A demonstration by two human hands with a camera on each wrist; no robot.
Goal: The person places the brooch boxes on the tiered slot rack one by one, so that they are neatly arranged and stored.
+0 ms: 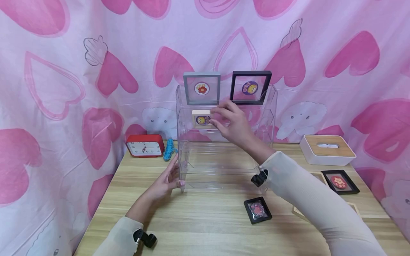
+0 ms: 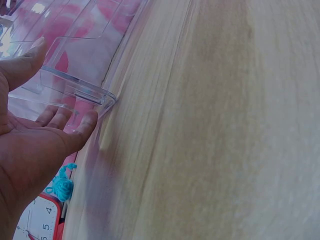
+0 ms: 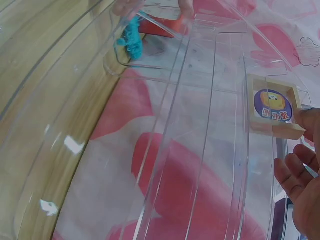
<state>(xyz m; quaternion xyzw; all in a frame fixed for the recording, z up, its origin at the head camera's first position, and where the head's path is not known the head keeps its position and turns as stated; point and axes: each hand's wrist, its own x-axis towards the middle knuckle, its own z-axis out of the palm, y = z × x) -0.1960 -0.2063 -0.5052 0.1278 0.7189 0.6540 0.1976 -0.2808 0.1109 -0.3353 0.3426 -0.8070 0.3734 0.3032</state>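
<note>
A clear acrylic tiered rack (image 1: 221, 163) stands on the table. My right hand (image 1: 233, 122) pinches the right edge of a small light-wood display frame (image 1: 201, 119) at the rack's second tier. Inside that wooden frame (image 3: 273, 106) is a round purple sticker with a yellow cartoon face. On the top tier stand a grey display frame (image 1: 201, 88) with a red flower and a black display frame (image 1: 251, 88) with a yellow figure. My left hand (image 1: 164, 181) rests against the rack's lower left side, thumb and fingers extended in the left wrist view.
A red clock (image 1: 145, 145) and a blue yarn bundle (image 1: 169, 149) sit left of the rack. On the right are a tissue box (image 1: 328, 149), a black frame with a red badge (image 1: 340, 181) and wooden frames partly behind my sleeve. A small black frame (image 1: 257, 209) lies in front.
</note>
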